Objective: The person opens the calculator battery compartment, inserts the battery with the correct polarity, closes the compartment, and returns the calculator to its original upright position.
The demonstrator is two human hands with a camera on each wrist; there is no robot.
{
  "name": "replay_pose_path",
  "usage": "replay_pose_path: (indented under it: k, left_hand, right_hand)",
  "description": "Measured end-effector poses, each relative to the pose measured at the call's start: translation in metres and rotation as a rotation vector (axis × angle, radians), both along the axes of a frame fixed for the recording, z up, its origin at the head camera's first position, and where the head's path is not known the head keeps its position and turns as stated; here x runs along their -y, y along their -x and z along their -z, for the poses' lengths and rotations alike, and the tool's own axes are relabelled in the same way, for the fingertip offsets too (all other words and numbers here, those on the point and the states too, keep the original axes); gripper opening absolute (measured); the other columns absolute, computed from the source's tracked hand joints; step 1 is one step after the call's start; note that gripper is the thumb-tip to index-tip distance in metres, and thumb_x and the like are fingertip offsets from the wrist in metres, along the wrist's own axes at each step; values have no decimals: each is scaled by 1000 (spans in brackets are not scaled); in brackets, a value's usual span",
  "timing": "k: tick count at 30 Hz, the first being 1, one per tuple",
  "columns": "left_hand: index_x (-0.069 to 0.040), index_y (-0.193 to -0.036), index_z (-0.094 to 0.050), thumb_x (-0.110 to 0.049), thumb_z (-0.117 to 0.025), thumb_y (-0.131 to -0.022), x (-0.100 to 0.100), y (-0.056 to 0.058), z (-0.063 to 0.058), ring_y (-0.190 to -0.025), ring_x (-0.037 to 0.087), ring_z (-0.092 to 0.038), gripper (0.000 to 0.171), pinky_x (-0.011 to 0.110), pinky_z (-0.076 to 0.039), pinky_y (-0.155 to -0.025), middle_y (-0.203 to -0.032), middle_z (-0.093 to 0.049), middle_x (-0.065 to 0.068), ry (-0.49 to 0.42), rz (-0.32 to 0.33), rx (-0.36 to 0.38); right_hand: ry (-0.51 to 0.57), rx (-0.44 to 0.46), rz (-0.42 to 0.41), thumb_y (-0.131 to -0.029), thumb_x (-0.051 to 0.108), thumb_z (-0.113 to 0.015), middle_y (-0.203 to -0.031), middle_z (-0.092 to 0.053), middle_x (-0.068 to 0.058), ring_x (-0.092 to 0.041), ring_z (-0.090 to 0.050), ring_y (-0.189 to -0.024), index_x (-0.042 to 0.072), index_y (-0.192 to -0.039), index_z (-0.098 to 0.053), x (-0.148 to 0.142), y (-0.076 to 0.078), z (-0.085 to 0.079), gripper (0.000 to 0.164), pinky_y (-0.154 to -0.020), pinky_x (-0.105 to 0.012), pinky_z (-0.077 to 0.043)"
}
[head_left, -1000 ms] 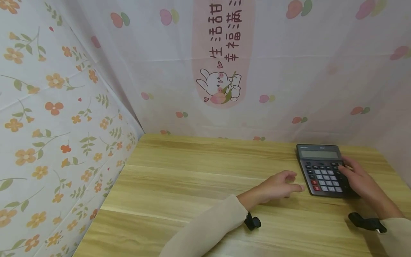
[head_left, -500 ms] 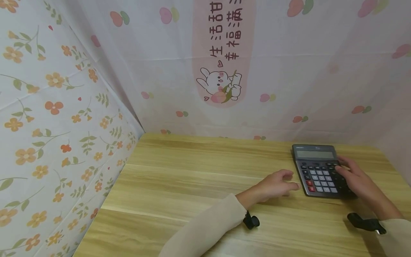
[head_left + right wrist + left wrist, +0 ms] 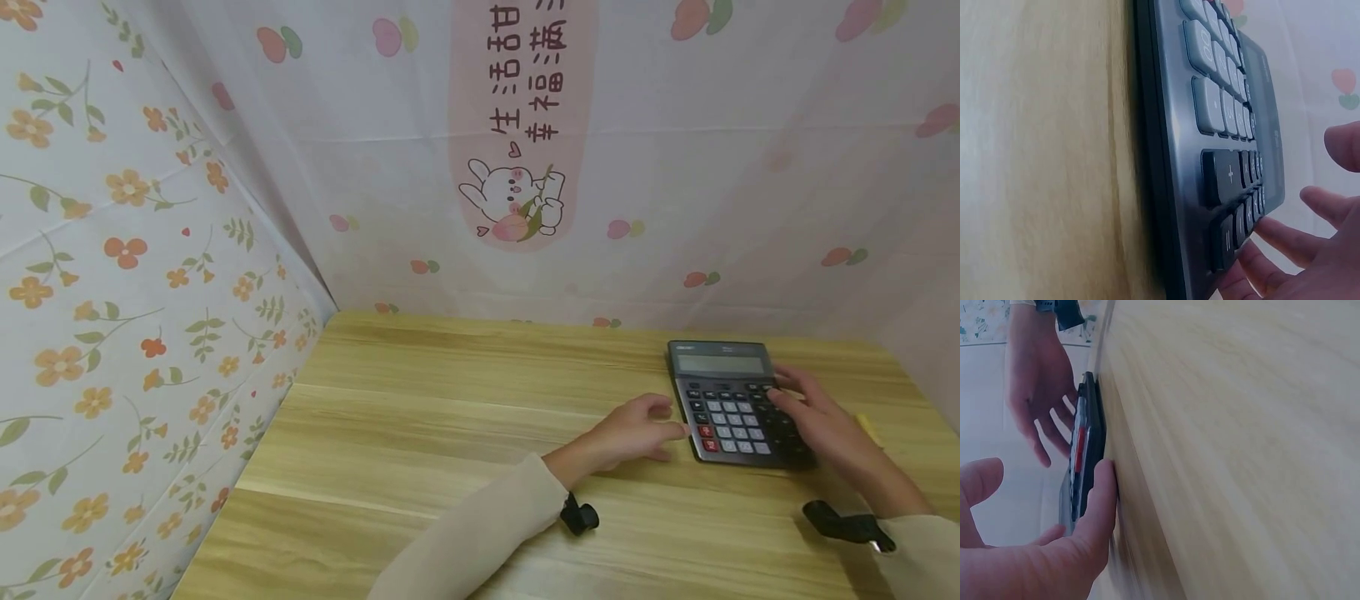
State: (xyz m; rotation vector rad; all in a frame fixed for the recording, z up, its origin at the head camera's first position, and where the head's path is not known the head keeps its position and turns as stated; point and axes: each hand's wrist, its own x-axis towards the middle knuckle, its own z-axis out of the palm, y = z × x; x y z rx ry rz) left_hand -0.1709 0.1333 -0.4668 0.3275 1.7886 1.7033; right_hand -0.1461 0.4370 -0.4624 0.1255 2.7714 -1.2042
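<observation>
A dark grey calculator (image 3: pixel 738 421) with white, black and red keys lies on the wooden table at the right, its display toward the back. Along its right edge, my right hand (image 3: pixel 828 433) touches the side with extended fingers. The right wrist view shows that thumb (image 3: pixel 1344 147) raised apart from the keys. My left hand (image 3: pixel 630 435) is at the calculator's left edge, fingers relaxed and slightly bent. One of its fingers (image 3: pixel 1100 500) is close against the calculator's side in the left wrist view; whether it touches I cannot tell.
A small yellow object (image 3: pixel 870 429), mostly hidden, lies beyond my right hand. The wooden table (image 3: pixel 420 417) meets a patterned cloth (image 3: pixel 360 208) at the back and a floral cloth (image 3: pixel 127 333) on the left. A black camera mount (image 3: pixel 847 525) sits on my right wrist.
The calculator has slid left across the table along with my right hand. My left hand has shifted slightly left, and the gap to the calculator has narrowed. The yellow object has come into view.
</observation>
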Motion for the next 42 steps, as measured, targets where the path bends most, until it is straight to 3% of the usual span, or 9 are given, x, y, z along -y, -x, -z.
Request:
replay_pose_path:
  k: [5,17,19,22,24,26,34,42]
  left_hand:
    - [-3,-158,-53,-14,-73,-106,5,2,3,-97,20,-77,56,31,-64,-79,-148,-63,5,-17,-5,10]
    - [2,-158,-52,-13,-73,-107,21,6,4,-109,25,-76,57,39,-65,-83,-153,-62,12,-38,-51,45]
    - [3,-158,-52,-13,-73,-107,23,6,4,-109,25,-76,57,39,-66,-83,-152,-62,12,-33,-52,43]
    - [4,-158,-51,-13,-73,-107,27,5,4,-110,25,-75,58,40,-66,-82,-151,-62,14,-38,-46,47]
    - [4,-159,-50,-14,-72,-107,30,5,5,-111,24,-75,59,40,-66,-82,-151,-62,14,-39,-40,50]
    - [4,-160,-48,-14,-72,-107,32,4,5,-112,24,-74,60,40,-66,-83,-152,-60,14,-42,-36,54]
    - [4,-156,-52,-12,-74,-106,42,3,5,-105,22,-74,57,39,-66,-81,-140,-67,11,-19,-70,51]
    - [5,-156,-52,-10,-75,-105,62,2,6,-105,24,-74,57,41,-66,-83,-141,-67,11,-21,-101,61]
  right_hand:
    - [4,6,-17,-121,36,-33,-162,-14,-52,-74,-27,-138,-11,-169,-4,4,0,-1,73,-105,-85,-29]
    - [-17,9,-50,-122,34,-32,-160,-20,-51,-73,-31,-138,-10,-170,-5,21,-2,-4,71,-104,-86,-32]
    - [-15,-5,-66,-122,32,-34,-159,-23,-50,-72,-34,-137,-9,-170,-8,23,-3,-4,69,-104,-80,-39]
    - [-17,-36,-97,-121,30,-37,-157,-30,-49,-70,-41,-134,-10,-169,-14,26,-5,-2,66,-100,-44,-52]
    - [-24,-57,-115,-121,28,-40,-154,-35,-48,-68,-46,-131,-11,-168,-19,28,-6,-1,64,-85,-22,-48]
    - [-31,-66,-125,-121,27,-42,-153,-37,-47,-68,-48,-130,-11,-167,-21,30,-7,0,64,-77,-12,-42]
    - [-26,-97,-159,-120,24,-44,-149,-43,-46,-64,-53,-128,-12,-165,-26,40,-9,0,60,-78,-14,-46]
    - [-1,-64,-184,-120,20,-43,-148,-44,-45,-59,-61,-122,-10,-166,-24,55,-9,-3,58,-77,-27,-59]
